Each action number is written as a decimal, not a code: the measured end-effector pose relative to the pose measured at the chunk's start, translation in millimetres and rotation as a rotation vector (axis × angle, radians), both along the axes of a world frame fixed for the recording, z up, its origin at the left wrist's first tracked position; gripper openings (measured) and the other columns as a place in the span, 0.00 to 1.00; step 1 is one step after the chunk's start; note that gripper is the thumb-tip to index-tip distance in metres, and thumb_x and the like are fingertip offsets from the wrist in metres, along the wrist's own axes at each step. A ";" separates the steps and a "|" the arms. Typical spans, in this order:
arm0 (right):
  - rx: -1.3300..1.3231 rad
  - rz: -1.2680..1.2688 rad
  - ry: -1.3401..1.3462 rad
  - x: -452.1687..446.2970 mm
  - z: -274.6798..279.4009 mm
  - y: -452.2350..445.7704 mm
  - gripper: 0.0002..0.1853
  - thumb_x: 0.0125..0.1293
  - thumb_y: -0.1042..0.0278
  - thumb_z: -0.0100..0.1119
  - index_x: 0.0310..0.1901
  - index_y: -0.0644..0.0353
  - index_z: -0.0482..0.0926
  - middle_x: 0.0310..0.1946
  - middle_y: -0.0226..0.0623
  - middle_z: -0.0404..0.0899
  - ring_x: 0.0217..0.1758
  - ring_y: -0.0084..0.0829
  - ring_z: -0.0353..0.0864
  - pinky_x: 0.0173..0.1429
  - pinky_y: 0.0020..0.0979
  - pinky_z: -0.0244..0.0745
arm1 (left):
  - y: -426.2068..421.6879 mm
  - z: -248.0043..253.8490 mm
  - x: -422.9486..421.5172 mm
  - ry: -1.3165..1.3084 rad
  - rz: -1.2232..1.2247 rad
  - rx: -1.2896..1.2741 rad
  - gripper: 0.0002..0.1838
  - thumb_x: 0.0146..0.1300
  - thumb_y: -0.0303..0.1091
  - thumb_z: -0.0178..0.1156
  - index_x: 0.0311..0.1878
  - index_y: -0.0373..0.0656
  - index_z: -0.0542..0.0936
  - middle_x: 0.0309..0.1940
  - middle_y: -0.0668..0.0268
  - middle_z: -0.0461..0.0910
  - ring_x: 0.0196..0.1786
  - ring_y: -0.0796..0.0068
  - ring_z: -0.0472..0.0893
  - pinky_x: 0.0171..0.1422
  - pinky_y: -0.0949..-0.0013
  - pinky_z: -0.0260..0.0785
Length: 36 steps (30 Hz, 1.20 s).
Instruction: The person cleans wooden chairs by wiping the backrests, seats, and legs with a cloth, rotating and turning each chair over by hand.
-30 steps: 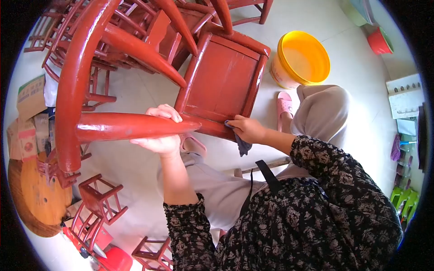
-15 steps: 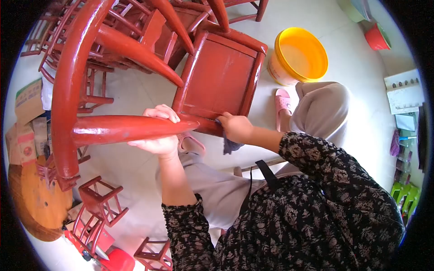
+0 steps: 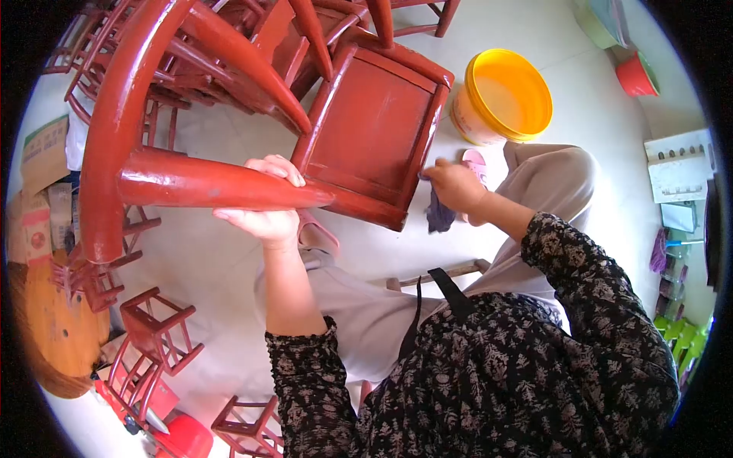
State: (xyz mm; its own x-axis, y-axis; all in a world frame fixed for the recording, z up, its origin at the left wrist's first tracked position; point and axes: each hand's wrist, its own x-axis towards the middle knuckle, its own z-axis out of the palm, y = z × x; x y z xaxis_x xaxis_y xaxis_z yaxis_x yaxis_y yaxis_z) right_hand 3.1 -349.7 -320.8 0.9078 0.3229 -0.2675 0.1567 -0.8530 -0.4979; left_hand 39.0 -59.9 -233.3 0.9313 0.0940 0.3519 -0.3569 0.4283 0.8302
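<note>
A glossy red wooden chair (image 3: 374,126) lies tipped toward me, its seat panel facing up and one thick leg or post pointing left. My left hand (image 3: 273,220) wraps around that post near its narrow end, the thumb below and the fingers over the top. My right hand (image 3: 458,187) is closed on a dark grey cloth (image 3: 440,214), which hangs down from the fingers. That hand is at the right edge of the seat, close to its frame; whether the cloth touches the wood I cannot tell.
A yellow bucket (image 3: 510,95) stands beyond my right knee. More red chairs crowd the upper left. Small red stools (image 3: 159,328), a round wooden board (image 3: 65,328) and cardboard boxes (image 3: 46,156) are at the left. A red pot (image 3: 637,70) sits by the right wall.
My right hand has moved right with the cloth, from the seat's front edge to its right side. My left hand keeps its grip on the post.
</note>
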 end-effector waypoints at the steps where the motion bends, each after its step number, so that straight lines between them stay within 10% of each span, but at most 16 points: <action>1: 0.043 0.032 -0.068 4.2 10.7 0.7 0.17 0.54 0.74 0.50 0.46 0.52 0.78 0.39 0.44 0.74 0.37 0.48 0.78 0.41 0.41 0.75 | -0.1 0.1 -0.2 0.006 0.003 0.003 0.47 0.50 0.83 0.27 0.25 0.41 0.72 0.16 0.62 0.68 0.22 0.69 0.69 0.25 0.72 0.62; 10: -0.139 0.456 0.016 -15.3 -4.1 45.8 0.20 0.52 0.75 0.53 0.50 0.56 0.73 0.44 0.45 0.70 0.33 0.46 0.80 0.34 0.43 0.76 | 2.2 -0.6 0.8 -0.005 -0.009 -0.001 0.48 0.50 0.83 0.27 0.25 0.40 0.72 0.16 0.62 0.69 0.22 0.68 0.69 0.26 0.72 0.63; 19: 0.289 -0.118 0.374 -24.1 -30.3 61.4 0.17 0.55 0.73 0.50 0.48 0.60 0.73 0.41 0.48 0.74 0.40 0.53 0.78 0.44 0.48 0.74 | 2.1 -1.1 1.0 -0.005 -0.032 -0.021 0.48 0.50 0.83 0.28 0.25 0.40 0.72 0.16 0.60 0.70 0.22 0.67 0.69 0.27 0.71 0.63; 25: -0.229 0.732 -0.170 -7.0 -5.0 30.8 0.25 0.50 0.72 0.55 0.54 0.58 0.70 0.39 0.36 0.70 0.38 0.36 0.79 0.35 0.37 0.78 | 1.5 -1.9 0.9 0.030 -0.028 -0.082 0.48 0.50 0.83 0.29 0.26 0.39 0.72 0.17 0.59 0.70 0.23 0.67 0.69 0.29 0.70 0.64; 36: -0.164 0.346 0.231 29.2 -19.8 44.4 0.21 0.50 0.72 0.50 0.49 0.55 0.79 0.41 0.46 0.80 0.47 0.47 0.79 0.48 0.41 0.76 | 2.1 -5.2 1.1 0.031 0.013 -0.064 0.48 0.49 0.84 0.29 0.27 0.38 0.72 0.18 0.59 0.70 0.23 0.67 0.70 0.27 0.70 0.65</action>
